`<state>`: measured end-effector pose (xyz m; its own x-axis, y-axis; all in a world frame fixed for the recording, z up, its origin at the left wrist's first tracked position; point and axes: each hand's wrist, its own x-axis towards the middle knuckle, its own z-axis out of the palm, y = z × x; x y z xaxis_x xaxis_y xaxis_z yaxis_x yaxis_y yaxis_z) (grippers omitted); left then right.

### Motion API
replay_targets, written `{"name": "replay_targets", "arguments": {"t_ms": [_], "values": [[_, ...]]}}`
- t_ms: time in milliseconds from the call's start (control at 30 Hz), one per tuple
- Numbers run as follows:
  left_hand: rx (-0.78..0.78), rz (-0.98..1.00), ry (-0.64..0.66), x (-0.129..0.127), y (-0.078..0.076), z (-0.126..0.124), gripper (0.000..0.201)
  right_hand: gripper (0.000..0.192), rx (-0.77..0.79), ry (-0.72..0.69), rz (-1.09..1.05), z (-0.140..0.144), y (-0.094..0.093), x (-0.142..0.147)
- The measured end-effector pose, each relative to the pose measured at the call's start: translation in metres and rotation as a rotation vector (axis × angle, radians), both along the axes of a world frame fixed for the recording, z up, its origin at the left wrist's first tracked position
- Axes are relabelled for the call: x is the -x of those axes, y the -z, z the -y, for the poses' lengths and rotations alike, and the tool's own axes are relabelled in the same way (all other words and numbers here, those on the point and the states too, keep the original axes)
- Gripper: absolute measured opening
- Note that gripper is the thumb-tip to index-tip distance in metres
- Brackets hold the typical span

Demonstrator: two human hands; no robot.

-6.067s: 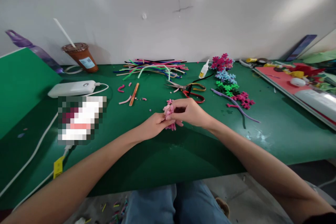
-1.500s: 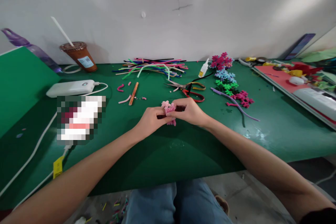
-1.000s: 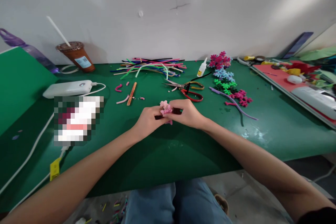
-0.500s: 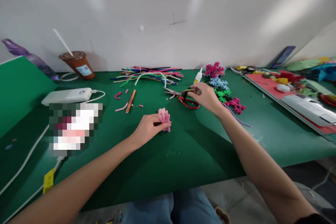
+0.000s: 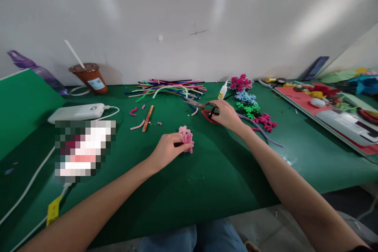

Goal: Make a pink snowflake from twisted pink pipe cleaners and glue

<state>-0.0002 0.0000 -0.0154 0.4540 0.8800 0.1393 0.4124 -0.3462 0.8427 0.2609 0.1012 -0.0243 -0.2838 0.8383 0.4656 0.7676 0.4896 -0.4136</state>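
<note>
My left hand (image 5: 167, 150) pinches a small pink fuzzy cluster of pipe-cleaner loops (image 5: 186, 137) between thumb and fingers, just above the green table. Farther up and to the right, my right hand (image 5: 226, 114) has its fingers closed at the handles of a pair of scissors (image 5: 208, 113). The red and black handles are partly covered by the fingers, and the blades point left. Right behind that hand stands a small white glue bottle (image 5: 223, 90). Finished-looking fuzzy snowflake shapes in pink, blue (image 5: 245, 97), green (image 5: 247, 110) and magenta (image 5: 266, 122) lie to its right.
A heap of coloured pipe cleaners (image 5: 168, 89) lies along the wall. Pink offcuts (image 5: 137, 125) surround a brown stick (image 5: 148, 118). On the left are a drink cup (image 5: 93, 80), a white power bank (image 5: 76, 113) and cables. A purple pipe cleaner (image 5: 262, 130) lies near my right forearm.
My right hand has come down and left onto the scissors' handles, and its fingers have closed there. The left hand keeps its pinch on the pink cluster. The view has tilted up slightly.
</note>
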Motion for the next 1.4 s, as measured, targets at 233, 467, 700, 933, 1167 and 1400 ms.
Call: {"name": "replay_targets", "arguments": {"t_ms": [233,467,700,933,1167,1400], "values": [[-0.022,-0.025,-0.007,0.001,0.002,-0.001,0.02,0.035,-0.031,0.136,-0.409,-0.007,-0.009,0.003],[-0.02,-0.011,0.001,0.0,0.001,0.0,0.02,0.036,-0.137,0.167,-0.365,0.003,-0.018,-0.001],[-0.011,-0.025,-0.008,0.0,0.0,-0.001,0.019,0.031,-0.434,0.313,-0.054,0.017,-0.033,-0.003],[-0.186,-0.08,-0.018,0.0,0.002,0.0,0.018,0.049,-0.364,0.119,0.198,0.035,-0.043,0.019],[-0.364,-0.04,0.01,0.0,0.005,-0.004,0.01,0.034,-0.213,0.026,0.091,0.056,-0.031,0.061],[-0.377,-0.033,0.139,-0.001,0.004,-0.006,0.009,0.029,-0.081,0.054,-0.16,0.064,-0.027,0.08]]}}
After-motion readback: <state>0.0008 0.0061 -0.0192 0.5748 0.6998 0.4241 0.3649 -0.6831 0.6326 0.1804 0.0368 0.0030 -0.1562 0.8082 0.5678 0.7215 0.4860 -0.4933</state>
